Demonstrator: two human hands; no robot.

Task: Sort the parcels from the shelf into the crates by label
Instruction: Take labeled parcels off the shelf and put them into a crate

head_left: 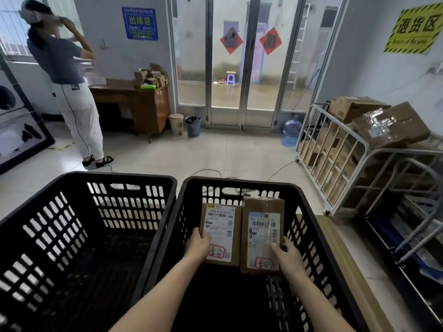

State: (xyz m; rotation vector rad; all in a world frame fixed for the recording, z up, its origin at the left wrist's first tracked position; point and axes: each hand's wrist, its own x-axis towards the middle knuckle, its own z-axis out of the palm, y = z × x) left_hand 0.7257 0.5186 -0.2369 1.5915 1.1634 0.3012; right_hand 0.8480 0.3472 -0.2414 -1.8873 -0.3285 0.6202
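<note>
Two black slotted plastic crates stand side by side below me. The left crate (79,180) holds nothing that I can see. Over the inside of the right crate (239,185) I hold two small brown cardboard parcels with white shipping labels and red-boxed handwriting. My left hand (197,245) grips the near left edge of the left parcel (221,232). My right hand (288,256) grips the near right edge of the right parcel (262,233). The parcels sit edge to edge, labels facing up.
A metal cage trolley (340,164) stacked with cardboard boxes stands at the right. A person (69,80) stands at the far left beside a wooden desk (143,104). Two bins and a water jug (291,130) sit by the glass doors. Cables run across the tiled floor.
</note>
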